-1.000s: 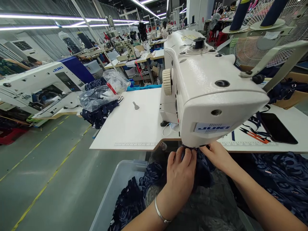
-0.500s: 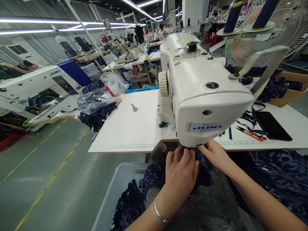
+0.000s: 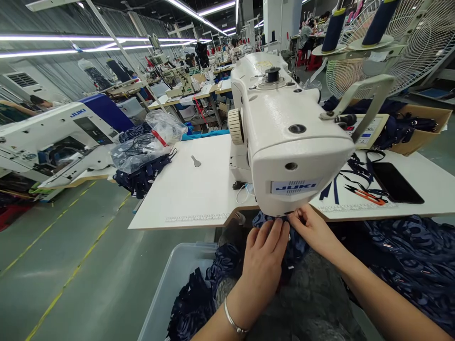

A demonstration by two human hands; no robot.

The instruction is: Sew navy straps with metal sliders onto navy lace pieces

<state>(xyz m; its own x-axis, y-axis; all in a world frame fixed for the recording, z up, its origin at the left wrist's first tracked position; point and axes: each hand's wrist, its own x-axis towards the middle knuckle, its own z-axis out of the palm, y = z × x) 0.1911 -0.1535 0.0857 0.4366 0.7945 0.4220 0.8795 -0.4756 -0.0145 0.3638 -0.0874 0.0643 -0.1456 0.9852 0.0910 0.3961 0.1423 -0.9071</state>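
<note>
A white sewing machine (image 3: 302, 142) stands in front of me, its head above both hands and hiding the needle area. Navy ruffled fabric (image 3: 296, 246) is bunched under it and hangs towards my lap. My left hand (image 3: 265, 253), with a silver bangle at its wrist, has its fingers bent over the fabric, the thumb hidden beneath. To its right, my right hand (image 3: 313, 229) pinches the fabric's edge between thumb and forefinger, close below the machine head. The exact spot under the needle is out of sight.
A plastic tub (image 3: 177, 265) with navy pieces stands at lower left. On the table lie a flat grey metal piece (image 3: 195, 161), orange-handled snips (image 3: 369, 195), navy straps (image 3: 336, 190) and a black phone (image 3: 398, 182). More navy fabric (image 3: 415, 255) is piled at right.
My left fingers have straightened somewhat over the fabric. My right hand has shifted slightly left, more of its fingers showing. The fabric between the hands has spread, and the view has turned slightly right.
</note>
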